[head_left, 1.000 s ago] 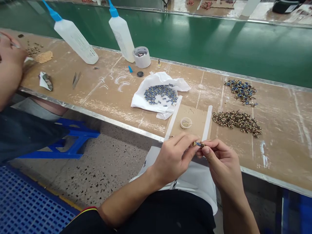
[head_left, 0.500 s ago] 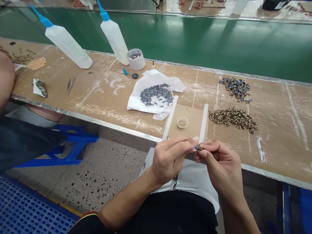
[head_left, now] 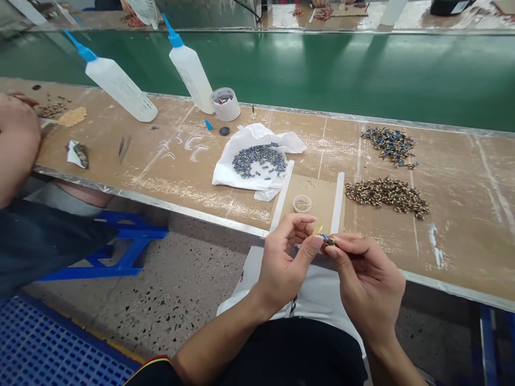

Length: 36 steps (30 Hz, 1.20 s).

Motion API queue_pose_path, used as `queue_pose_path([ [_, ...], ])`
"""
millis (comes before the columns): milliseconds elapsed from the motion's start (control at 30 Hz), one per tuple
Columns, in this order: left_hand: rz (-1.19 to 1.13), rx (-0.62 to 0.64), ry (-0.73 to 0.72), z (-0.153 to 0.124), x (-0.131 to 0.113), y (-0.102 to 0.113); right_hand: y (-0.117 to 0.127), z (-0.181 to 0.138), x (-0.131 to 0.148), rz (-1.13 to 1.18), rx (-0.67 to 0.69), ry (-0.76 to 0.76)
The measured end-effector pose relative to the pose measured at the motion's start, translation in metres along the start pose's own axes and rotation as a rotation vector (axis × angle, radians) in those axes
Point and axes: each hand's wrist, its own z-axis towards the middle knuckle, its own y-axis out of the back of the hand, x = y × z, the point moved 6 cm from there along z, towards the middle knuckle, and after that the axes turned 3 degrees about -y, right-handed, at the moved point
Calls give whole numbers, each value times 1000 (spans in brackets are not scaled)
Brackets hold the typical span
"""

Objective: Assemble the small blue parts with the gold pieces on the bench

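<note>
Both hands meet over my lap at the board's front edge, around a small blue-and-brown figure-like part [head_left: 325,238]. My right hand [head_left: 368,281] pinches its brown end between thumb and forefinger. At the blue end, the thumb of my left hand [head_left: 287,257] presses against it, while the left forefinger is raised and curved away. A pale yellow bit [head_left: 318,229] shows beside the left thumb tip; I cannot tell what it is. Just beyond my hands, a small round cup [head_left: 301,203] with a thin stick across it sits on a cardboard piece [head_left: 317,187].
Small blue parts [head_left: 257,160] lie on white paper [head_left: 229,171]. Two piles, blue-and-brown parts [head_left: 388,145] and brown-gold parts [head_left: 386,195], are at right. Two blue-tipped bottles [head_left: 191,75] and a tape roll [head_left: 225,104] stand behind. A co-worker's arm [head_left: 18,145] rests at left.
My left forefinger has lifted off the small part, so its blue end and the yellow bit show more. The right hand keeps its pinch. The view has tilted slightly.
</note>
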Motion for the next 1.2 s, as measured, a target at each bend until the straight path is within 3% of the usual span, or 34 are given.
queue_pose_path([
  [400, -82, -159, 47, -4, -3, 2, -10, -5, 15, -176, 15, 217],
  [600, 3, -146, -82, -3, -6, 3, -11, -5, 18, -207, 27, 205],
  [900, 101, -10, -305, 0, -11, 4, -7, -5, 18, -218, 87, 122],
  [1200, 150, -11, -288, 0, -6, 5, -12, -5, 19, -265, 51, 122],
])
